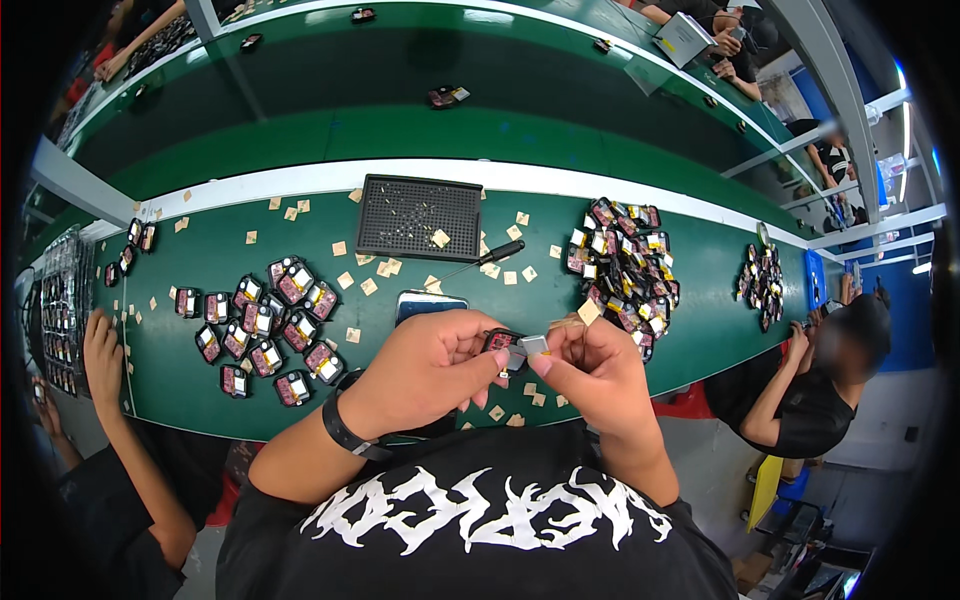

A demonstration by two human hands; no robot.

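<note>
In front of my chest, my left hand is closed around a small black electronic housing with a reddish board inside. My right hand pinches a small silver rectangular piece, like a flat battery cell, at the housing's right side. Whether the two parts are joined, I cannot tell. A small tan square of paper stands out at my right fingers; how it is held is unclear. Behind my left hand lies a phone-like device, partly covered.
Housings lie in a loose group at left and a dense pile at right. Beyond my hands are a black perforated tray and a screwdriver, with tan squares scattered around. A conveyor runs behind. Co-workers sit on both sides.
</note>
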